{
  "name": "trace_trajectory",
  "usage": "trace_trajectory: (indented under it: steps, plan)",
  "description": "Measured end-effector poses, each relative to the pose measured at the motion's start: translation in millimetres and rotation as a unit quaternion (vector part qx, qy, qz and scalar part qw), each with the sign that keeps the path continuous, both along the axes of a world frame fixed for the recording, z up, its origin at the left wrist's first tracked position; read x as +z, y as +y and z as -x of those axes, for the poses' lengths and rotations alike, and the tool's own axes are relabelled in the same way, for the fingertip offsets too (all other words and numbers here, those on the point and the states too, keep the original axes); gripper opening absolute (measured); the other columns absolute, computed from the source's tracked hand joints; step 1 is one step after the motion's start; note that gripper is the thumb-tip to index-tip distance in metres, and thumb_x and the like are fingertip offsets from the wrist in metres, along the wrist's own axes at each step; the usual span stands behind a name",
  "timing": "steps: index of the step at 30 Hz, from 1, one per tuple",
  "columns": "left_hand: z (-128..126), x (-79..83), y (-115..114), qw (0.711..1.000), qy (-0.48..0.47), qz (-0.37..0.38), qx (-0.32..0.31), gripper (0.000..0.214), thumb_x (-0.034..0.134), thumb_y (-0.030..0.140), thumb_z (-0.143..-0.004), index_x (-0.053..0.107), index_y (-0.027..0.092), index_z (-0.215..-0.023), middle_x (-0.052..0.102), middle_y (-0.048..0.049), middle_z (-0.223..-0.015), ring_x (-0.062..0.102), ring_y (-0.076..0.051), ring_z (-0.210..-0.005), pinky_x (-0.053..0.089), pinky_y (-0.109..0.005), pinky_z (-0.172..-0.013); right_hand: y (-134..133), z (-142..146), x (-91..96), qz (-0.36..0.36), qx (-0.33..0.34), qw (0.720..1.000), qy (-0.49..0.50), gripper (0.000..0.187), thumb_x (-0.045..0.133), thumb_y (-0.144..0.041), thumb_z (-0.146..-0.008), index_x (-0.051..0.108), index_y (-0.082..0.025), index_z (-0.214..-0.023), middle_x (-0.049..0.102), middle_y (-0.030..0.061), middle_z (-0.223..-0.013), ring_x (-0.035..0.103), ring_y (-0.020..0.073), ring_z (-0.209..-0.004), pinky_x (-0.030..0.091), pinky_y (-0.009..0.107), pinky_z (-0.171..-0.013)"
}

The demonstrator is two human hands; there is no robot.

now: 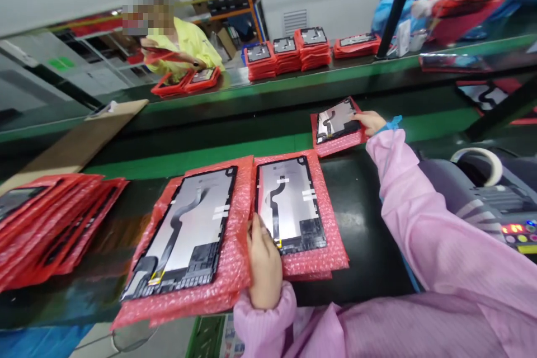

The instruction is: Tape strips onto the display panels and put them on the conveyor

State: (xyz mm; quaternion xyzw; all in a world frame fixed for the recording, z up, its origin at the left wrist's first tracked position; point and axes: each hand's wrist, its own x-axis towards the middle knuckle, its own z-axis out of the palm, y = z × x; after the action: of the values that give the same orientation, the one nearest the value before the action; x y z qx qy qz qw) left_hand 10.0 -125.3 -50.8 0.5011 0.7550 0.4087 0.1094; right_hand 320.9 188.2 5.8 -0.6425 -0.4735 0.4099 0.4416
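My right hand [371, 122] reaches across to the conveyor and pinches the edge of a tablet screen [335, 120] lying on a red bubble-wrap bag. Between two nearer stacks of bagged screens, my left hand [265, 265] is closed at the lower left edge of the right stack's top tablet screen [291, 201]. Some of its fingers are hidden in the gap. To its left, another tablet screen [188, 224] tops a stack of red bubble-wrap bags [184, 307]. Both screens lie back side up, showing a dark ribbon cable.
Leaning red-bagged screens [59, 224] lie at the left. A grey machine [486, 196] with a tape roll [482, 162] stands at the right. Beyond the green belt [201, 156], a yellow-clad person [188, 42] and a blue-clad person [390, 5] handle red bags near more stacks [312, 50].
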Motion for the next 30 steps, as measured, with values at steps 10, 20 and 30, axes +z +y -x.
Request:
trace_trajectory:
  steps: [10, 20, 30]
  plan:
    - [-51, 44.7, -40, 0.969, 0.128, -0.090, -0.192, 0.043, 0.043, 0.030, -0.102, 0.052, 0.016, -0.142, 0.046, -0.0168, -0.153, 0.039, -0.026, -0.146, 0.033, -0.046, -0.121, -260, -35, -35.3, 0.023, -0.131, 0.953, 0.271, 0.032, 0.083, -0.029, -0.058, 0.058, -0.020, -0.075, 0.063, -0.0035, -0.066, 0.057, 0.0109, -0.057, 0.047, 0.023, -0.054]
    - [-166, -60.5, -24, 0.896, 0.248, 0.020, -0.367, 0.046, 0.044, 0.027, -0.100, 0.055, 0.001, -0.136, 0.052, -0.0294, -0.143, 0.046, -0.038, -0.139, 0.043, -0.056, -0.112, -372, -28, -103.8, -0.081, -0.312, 0.945, -0.050, 0.039, 0.070, -0.056, -0.076, 0.061, -0.021, -0.088, 0.063, 0.0024, -0.081, 0.057, 0.0157, -0.074, 0.049, 0.032, -0.072]
    - [-165, -66.8, -33, 0.904, 0.249, 0.006, -0.348, 0.049, 0.049, 0.037, -0.099, 0.058, 0.003, -0.134, 0.055, -0.0272, -0.138, 0.048, -0.037, -0.135, 0.046, -0.053, -0.109, -401, -71, -78.3, -0.153, -0.502, 0.820, 0.229, 0.054, 0.082, -0.062, -0.059, 0.053, -0.021, -0.077, 0.052, -0.0030, -0.075, 0.044, 0.0050, -0.054, 0.032, 0.018, -0.043]
